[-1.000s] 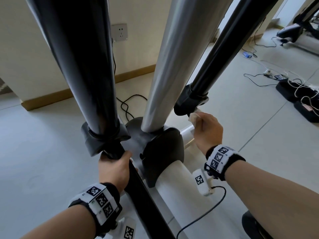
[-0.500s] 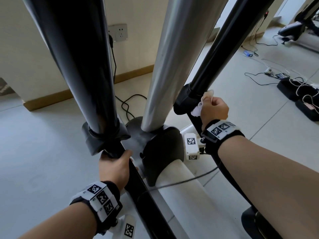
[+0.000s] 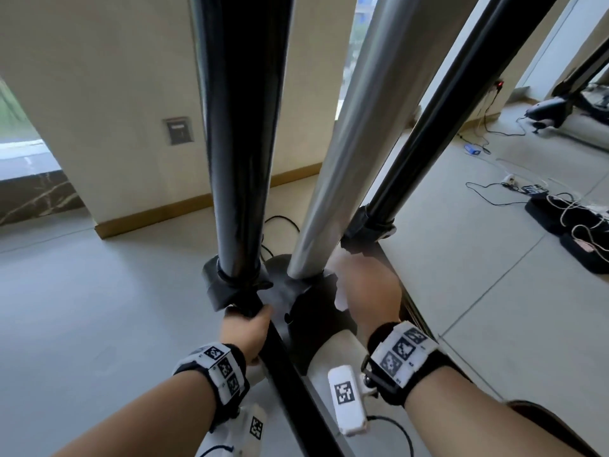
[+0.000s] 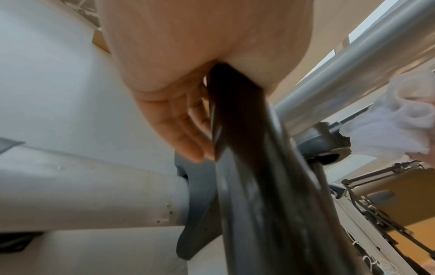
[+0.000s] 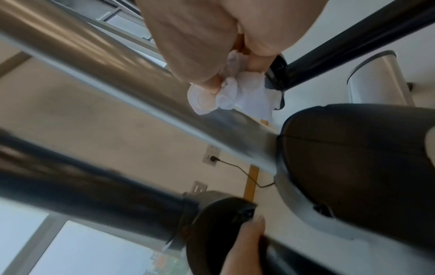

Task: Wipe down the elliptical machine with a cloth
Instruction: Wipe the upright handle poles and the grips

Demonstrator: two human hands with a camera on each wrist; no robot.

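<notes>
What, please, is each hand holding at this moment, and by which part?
The left hand grips the thin black bar just below its collar; the right hand holds the crumpled white cloth, bunched in its fingers.

Wall socket upper left, wooden skirting below. Cables and power strip right, on grey floor.

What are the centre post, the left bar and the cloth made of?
Centre post: looks like brushed or satin metal, grey with soft streaked highlights. Left bar: glossy black, painted metal or plastic, cannot tell which. Cloth: thin white fabric or wipe, crumpled in soft folds.
</notes>
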